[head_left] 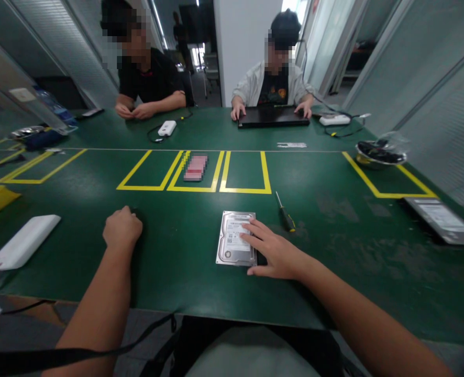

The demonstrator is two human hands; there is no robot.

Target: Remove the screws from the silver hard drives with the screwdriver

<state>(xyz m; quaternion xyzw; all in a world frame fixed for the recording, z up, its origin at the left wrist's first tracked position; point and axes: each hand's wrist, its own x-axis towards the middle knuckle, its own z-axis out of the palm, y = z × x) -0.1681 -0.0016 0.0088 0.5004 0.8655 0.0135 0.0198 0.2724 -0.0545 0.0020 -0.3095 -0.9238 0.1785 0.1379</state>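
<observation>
A silver hard drive [232,238] lies flat on the green table [177,272] in front of me. My right hand [273,251] rests on its right side with the fingers stretched flat across the label. My left hand [122,228] sits on the table to the left, curled into a fist; whether anything is inside it is hidden. A small screwdriver [285,212] with a yellow and black handle lies just right of the drive, beyond my right hand.
Yellow tape boxes [195,173] mark the middle of the table. A white flat device [22,242] lies at the left and a grey tray [444,220] at the right. A bowl [379,153] stands far right. Two people sit opposite, one at a black laptop [273,116].
</observation>
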